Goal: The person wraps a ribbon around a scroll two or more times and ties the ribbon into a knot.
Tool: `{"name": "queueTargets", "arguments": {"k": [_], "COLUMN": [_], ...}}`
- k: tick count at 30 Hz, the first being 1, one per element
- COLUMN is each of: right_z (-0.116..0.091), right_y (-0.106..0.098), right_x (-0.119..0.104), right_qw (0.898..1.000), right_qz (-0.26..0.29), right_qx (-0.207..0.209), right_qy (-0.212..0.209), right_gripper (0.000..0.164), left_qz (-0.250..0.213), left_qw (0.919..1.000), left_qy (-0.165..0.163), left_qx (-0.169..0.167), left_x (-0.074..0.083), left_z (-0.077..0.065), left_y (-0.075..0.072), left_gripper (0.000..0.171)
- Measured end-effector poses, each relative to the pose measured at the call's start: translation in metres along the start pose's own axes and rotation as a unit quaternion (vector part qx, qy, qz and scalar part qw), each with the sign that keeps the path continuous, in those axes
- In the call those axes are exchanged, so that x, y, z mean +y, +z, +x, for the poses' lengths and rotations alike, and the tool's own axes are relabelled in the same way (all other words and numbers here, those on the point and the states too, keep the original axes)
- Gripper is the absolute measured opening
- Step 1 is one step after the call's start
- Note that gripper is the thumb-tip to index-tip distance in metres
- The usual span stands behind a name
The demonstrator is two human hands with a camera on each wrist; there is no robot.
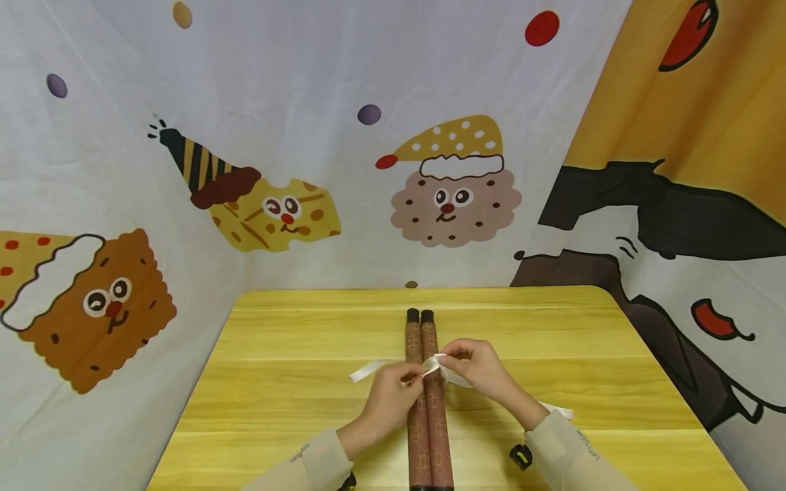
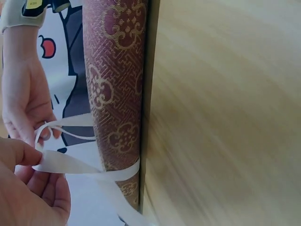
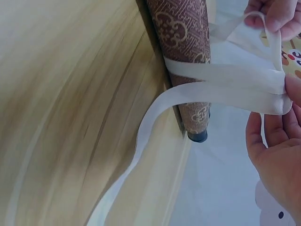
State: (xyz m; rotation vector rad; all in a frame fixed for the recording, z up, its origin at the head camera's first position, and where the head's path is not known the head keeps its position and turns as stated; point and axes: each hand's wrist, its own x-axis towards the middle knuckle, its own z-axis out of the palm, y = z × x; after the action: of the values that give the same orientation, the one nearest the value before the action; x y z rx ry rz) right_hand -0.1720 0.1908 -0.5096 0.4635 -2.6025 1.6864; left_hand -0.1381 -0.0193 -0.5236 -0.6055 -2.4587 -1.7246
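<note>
In the head view, we count two brocade-patterned rolls side by side on the tabletop, long axes running nearly from 6 to 12 o'clock, with two black end caps at the far end. What looks to us like one white ribbon gathers over them, between two hands: the left hand at 8 o'clock from the gather, the right hand at 3. Neither is nearer, since both touch the ribbon. Two ribbon ends spread away, one toward 9 o'clock, one toward 4.

In the left wrist view, we see a roll standing from 12 to 6 o'clock, banded crosswise by the ribbon. The left fingers, at 8 o'clock, are curled, thumb and fingertip pinching a strip; the right hand sits beyond them, at 9.

In the right wrist view, a roll slants from 12 toward 5 o'clock, two strips crossing it. The right fingers, at 4 o'clock, close on a fold of ribbon with no visible gap; the left fingers pinch a loop at 1 o'clock.
</note>
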Motion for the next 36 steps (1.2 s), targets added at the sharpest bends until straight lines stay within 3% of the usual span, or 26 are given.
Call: {"name": "queueTargets", "arguments": {"k": [4,13,20,30,36], "right_z": [0.0,-0.002,-0.004,-0.008,-0.008], "right_y": [-0.004,-0.013,-0.022,-0.034,-0.035], "right_x": [0.005,0.008,0.013,0.018,0.021], "right_qw": [1.0,0.998,0.993,0.982,0.981], "right_qz": [-0.024,-0.061,-0.096,-0.138,-0.144], "right_qx": [0.004,-0.015,-0.055,-0.101,-0.107], "right_qy": [-0.015,-0.005,-0.053,-0.075,-0.077], "right_gripper": [0.009,0.011,0.01,0.012,0.012], "left_qz": [0.025,0.052,0.095,0.168,0.253], "left_qw": [0.9996,0.9974,0.9925,0.9774,0.9567], "left_qy": [-0.006,-0.012,-0.014,-0.024,0.025], "left_qx": [-0.011,-0.048,-0.076,-0.126,-0.141], "left_x": [0.002,0.005,0.004,0.004,0.0], "left_z": [-0.003,-0.004,-0.004,-0.01,-0.013], "left_y": [-0.01,-0.034,-0.052,-0.076,-0.081], "left_gripper": [0.017,0.021,0.025,0.029,0.019]}}
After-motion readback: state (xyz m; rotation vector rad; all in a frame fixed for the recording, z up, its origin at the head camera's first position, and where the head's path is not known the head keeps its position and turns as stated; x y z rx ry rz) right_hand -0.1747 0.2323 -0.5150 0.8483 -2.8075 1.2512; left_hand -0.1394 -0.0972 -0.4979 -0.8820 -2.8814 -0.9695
